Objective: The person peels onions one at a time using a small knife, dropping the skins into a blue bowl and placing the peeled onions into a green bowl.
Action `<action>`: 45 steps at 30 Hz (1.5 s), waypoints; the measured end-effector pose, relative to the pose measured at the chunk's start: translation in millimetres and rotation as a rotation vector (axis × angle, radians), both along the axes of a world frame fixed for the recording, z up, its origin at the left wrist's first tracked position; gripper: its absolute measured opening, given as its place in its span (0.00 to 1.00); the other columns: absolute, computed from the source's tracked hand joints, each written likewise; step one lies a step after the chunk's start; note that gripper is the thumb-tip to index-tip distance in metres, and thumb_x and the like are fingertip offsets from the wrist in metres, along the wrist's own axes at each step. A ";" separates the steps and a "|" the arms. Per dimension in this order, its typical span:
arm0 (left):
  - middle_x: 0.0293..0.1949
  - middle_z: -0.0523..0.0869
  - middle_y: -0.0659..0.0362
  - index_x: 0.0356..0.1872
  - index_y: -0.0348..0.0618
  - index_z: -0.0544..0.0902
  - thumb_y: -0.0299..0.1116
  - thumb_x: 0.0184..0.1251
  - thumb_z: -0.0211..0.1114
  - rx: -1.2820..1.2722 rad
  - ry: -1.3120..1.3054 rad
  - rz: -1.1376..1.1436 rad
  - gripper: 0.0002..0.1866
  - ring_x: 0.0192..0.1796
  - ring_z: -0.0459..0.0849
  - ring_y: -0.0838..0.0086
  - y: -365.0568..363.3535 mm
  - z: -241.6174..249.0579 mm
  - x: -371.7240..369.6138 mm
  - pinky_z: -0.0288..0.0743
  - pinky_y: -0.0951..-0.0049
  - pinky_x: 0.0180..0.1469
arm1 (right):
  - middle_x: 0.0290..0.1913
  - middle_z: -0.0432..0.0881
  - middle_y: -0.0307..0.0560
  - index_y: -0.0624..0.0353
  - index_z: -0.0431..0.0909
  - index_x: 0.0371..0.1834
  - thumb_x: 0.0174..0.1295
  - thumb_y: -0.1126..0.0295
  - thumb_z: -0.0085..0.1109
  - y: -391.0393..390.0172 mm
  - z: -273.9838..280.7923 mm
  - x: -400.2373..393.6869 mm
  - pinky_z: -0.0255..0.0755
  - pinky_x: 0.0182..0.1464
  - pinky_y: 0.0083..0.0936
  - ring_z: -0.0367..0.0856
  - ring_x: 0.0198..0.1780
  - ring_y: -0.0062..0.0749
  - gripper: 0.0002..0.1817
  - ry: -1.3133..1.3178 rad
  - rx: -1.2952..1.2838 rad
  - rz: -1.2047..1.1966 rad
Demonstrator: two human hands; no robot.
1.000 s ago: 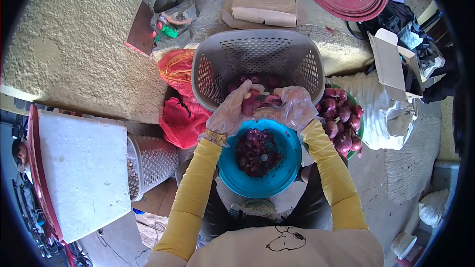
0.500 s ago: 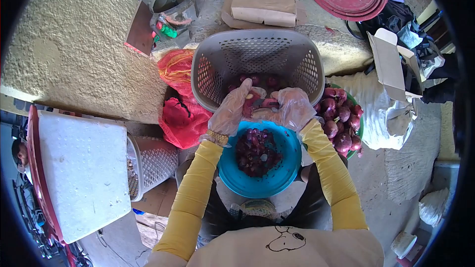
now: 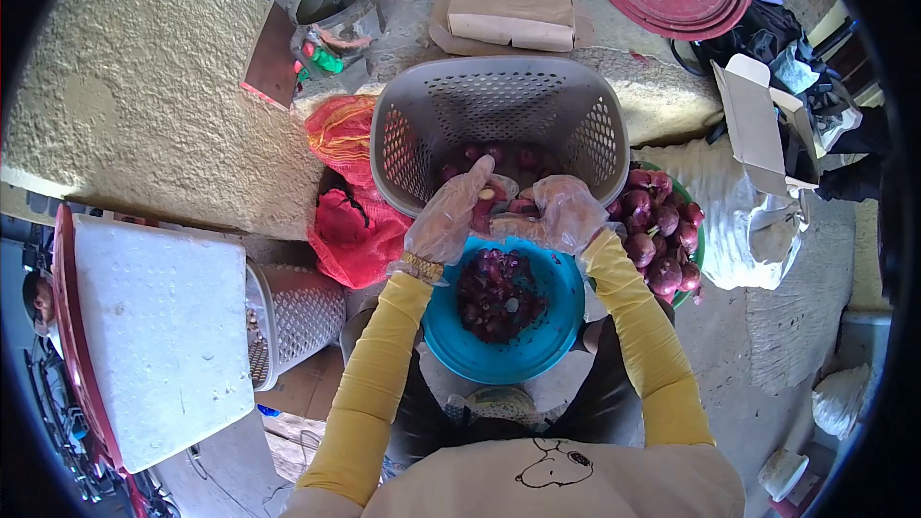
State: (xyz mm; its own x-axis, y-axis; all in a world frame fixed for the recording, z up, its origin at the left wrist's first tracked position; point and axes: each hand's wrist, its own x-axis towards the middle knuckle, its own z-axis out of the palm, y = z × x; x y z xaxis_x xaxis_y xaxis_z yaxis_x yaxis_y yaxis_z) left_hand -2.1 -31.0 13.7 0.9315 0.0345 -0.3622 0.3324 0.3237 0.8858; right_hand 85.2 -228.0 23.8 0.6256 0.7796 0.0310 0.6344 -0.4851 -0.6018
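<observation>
Both of my hands wear clear plastic gloves and meet above the near rim of a grey basket [image 3: 403,194]. My left hand [image 3: 449,216] is closed on a red onion [image 3: 489,200], thumb raised at its side, a pale cut end showing. Close against the onion, my right hand [image 3: 568,215] has curled fingers around something reddish that they mostly hide. Below them, a blue basin [image 3: 443,331] holds a heap of dark red onion skins [image 3: 499,295]. Several red onions [image 3: 494,153] lie at the bottom of the basket.
To the right, a green tub [image 3: 703,259] is full of red onions [image 3: 664,230]. A red mesh sack [image 3: 360,240] slumps left of the basket. Farther left are a white perforated basket [image 3: 307,317] and a white foam board [image 3: 163,336]. Cardboard [image 3: 510,5] lies on the ledge behind.
My right hand has turned slightly and its fingers have shifted at the onion. My left thumb has moved a little to the right. The basin and baskets look unchanged.
</observation>
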 end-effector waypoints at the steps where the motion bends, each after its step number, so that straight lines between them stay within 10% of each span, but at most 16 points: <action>1: 0.41 0.86 0.57 0.47 0.38 0.87 0.61 0.79 0.57 -0.017 0.001 0.002 0.31 0.39 0.84 0.77 -0.4 0.9 -0.5 0.84 0.73 0.42 | 0.35 0.86 0.57 0.52 0.90 0.40 0.54 0.32 0.69 0.1 -1.2 0.7 0.77 0.51 0.46 0.85 0.45 0.57 0.32 0.000 0.000 0.000; 5: 0.43 0.86 0.57 0.48 0.38 0.87 0.58 0.80 0.58 -0.076 -0.014 0.000 0.28 0.39 0.86 0.76 1.9 -6.4 -1.9 0.85 0.72 0.44 | 0.31 0.85 0.55 0.55 0.88 0.34 0.55 0.31 0.67 -1.4 -15.8 2.1 0.77 0.49 0.45 0.85 0.43 0.55 0.33 -0.093 0.005 0.018; 7: 0.42 0.87 0.56 0.49 0.38 0.85 0.59 0.80 0.56 0.946 -0.792 0.101 0.29 0.42 0.87 0.75 10.2 -47.7 -0.2 0.83 0.74 0.42 | 0.30 0.84 0.54 0.56 0.87 0.31 0.55 0.31 0.66 -1.5 -22.1 2.7 0.77 0.48 0.45 0.85 0.41 0.55 0.33 -0.182 0.047 0.018; 11: 0.42 0.87 0.56 0.50 0.38 0.84 0.59 0.79 0.57 0.481 -0.427 0.028 0.29 0.42 0.87 0.73 23.5 -74.3 8.0 0.84 0.74 0.42 | 0.30 0.85 0.52 0.56 0.84 0.25 0.52 0.26 0.65 1.9 -18.7 -0.5 0.77 0.46 0.45 0.85 0.38 0.54 0.37 -0.176 -0.048 0.106; 13: 0.41 0.87 0.56 0.50 0.38 0.83 0.59 0.79 0.58 -0.090 -0.006 0.054 0.28 0.42 0.88 0.70 9.9 -11.7 3.2 0.86 0.73 0.41 | 0.29 0.84 0.52 0.56 0.84 0.24 0.51 0.25 0.65 4.3 -17.2 -6.2 0.78 0.45 0.45 0.85 0.37 0.54 0.38 -0.172 -0.056 0.141; 16: 0.41 0.87 0.55 0.49 0.39 0.83 0.60 0.78 0.59 -0.177 0.014 0.088 0.29 0.41 0.88 0.69 12.4 -14.3 3.2 0.88 0.68 0.42 | 0.26 0.84 0.53 0.56 0.84 0.24 0.49 0.23 0.65 6.0 -17.4 -14.4 0.78 0.45 0.45 0.85 0.36 0.55 0.39 -0.266 -0.013 0.185; 30: 0.43 0.87 0.54 0.48 0.37 0.82 0.55 0.81 0.57 -0.306 -0.028 0.098 0.26 0.43 0.89 0.67 12.2 -17.1 7.3 0.90 0.64 0.46 | 0.21 0.82 0.51 0.53 0.89 0.27 0.43 0.24 0.71 8.8 5.7 -13.5 0.77 0.36 0.42 0.85 0.30 0.50 0.38 -0.269 0.026 0.011; 45: 0.44 0.87 0.54 0.49 0.34 0.83 0.55 0.82 0.55 0.055 -0.134 0.099 0.27 0.46 0.88 0.70 12.4 -44.8 9.7 0.85 0.67 0.50 | 0.38 0.88 0.58 0.58 0.89 0.41 0.47 0.27 0.70 9.2 -3.7 -7.7 0.79 0.52 0.44 0.87 0.45 0.57 0.41 -0.077 -0.101 -0.124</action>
State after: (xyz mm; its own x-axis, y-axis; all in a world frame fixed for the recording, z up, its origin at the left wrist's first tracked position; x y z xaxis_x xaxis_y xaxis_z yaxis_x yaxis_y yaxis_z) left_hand 7.5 -18.7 -31.1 0.9623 0.1450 -0.2303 0.1793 0.2988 0.9373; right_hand 77.4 -218.8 20.1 0.7162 0.6978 0.0079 0.6080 -0.6183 -0.4980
